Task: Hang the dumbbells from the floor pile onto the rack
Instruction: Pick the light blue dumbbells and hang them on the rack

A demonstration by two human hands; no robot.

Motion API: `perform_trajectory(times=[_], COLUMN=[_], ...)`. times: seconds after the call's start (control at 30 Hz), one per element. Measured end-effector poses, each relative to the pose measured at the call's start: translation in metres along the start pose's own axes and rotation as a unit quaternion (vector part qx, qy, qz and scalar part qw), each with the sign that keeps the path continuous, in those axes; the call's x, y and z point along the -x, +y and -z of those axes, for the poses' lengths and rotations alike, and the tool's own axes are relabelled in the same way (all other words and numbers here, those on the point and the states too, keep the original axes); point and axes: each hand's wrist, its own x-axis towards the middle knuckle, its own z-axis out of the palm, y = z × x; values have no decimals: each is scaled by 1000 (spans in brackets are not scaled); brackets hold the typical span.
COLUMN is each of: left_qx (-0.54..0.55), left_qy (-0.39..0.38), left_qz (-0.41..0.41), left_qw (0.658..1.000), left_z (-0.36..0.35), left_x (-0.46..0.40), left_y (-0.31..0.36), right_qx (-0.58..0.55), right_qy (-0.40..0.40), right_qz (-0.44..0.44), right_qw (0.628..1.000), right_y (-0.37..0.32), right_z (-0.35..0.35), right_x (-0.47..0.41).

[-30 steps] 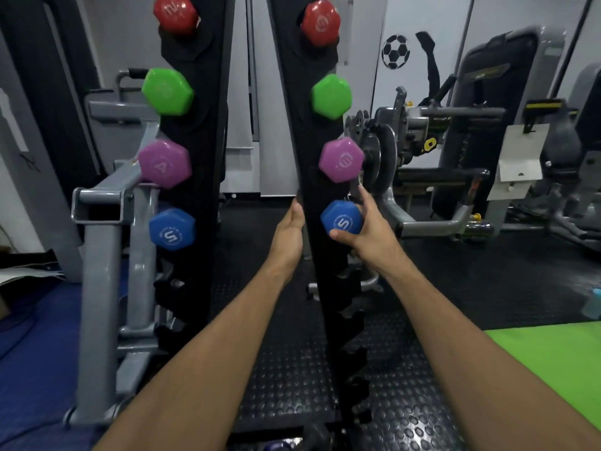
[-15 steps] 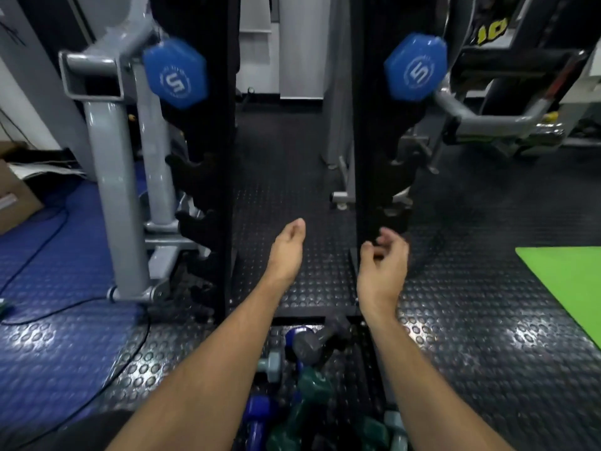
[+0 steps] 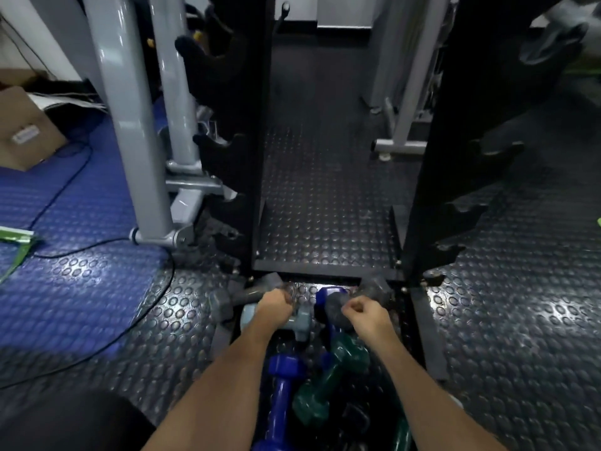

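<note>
The dumbbell pile lies on the studded floor at the foot of the black rack (image 3: pixel 430 164). My left hand (image 3: pixel 272 306) is closed around the handle of a dark grey dumbbell (image 3: pixel 224 305), above a light grey dumbbell (image 3: pixel 303 320). My right hand (image 3: pixel 367 315) is a fist on the handle of another dark grey dumbbell (image 3: pixel 374 288). Nearer me lie a blue dumbbell (image 3: pixel 282 382) and a green dumbbell (image 3: pixel 328 382); a second blue dumbbell (image 3: pixel 332 292) sits between my hands. The rack's lower hooks (image 3: pixel 468 209) hold nothing.
The rack's base bar (image 3: pixel 322 270) runs just beyond the pile. A grey machine frame (image 3: pixel 130 125) stands at the left, with a black cable (image 3: pixel 81 252) across the blue flooring and a cardboard box (image 3: pixel 22 131) at far left. More grey frame legs (image 3: pixel 400 144) stand behind the rack.
My view has dropped from the hung blue dumbbells to the floor. Both hands, open half a second ago, have gone down into the pile and closed on grey dumbbells.
</note>
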Motion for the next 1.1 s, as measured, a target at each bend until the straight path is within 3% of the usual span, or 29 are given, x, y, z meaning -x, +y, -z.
perform_trajectory(times=[0.2,0.43,0.67,0.77,0.9,0.97,1.1], left_qx=[-119,-278,-271,-194,-2,120,320], left_qy=[-34,-55,-56,-45,-28,-31,-42], left_qz=[-36,-36,-55,-58,-43,-33,10], left_qw=[992,958,960,978,999,992,946], left_z=[-23,-45,-37,-31,-17,-7,20], left_x=[-18,-31,-40,-36,-30,-22,1], left_y=[-14,-28,-29,-27,-24,-25,-28], right_qx=[8,-10,-7,-10,-27,-37,-42], right_qy=[-16,-60,-90,-87,-52,-32,-55], right_qz=[53,66,64,45,51,51,96], right_qw=[998,996,994,995,997,997,993], right_y=[-8,-6,-2,-2,-12,-27,-62], right_z=[-26,-38,-40,-45,-56,-54,-48], right_x=[-7,-16,-26,-31,-31,-26,-5])
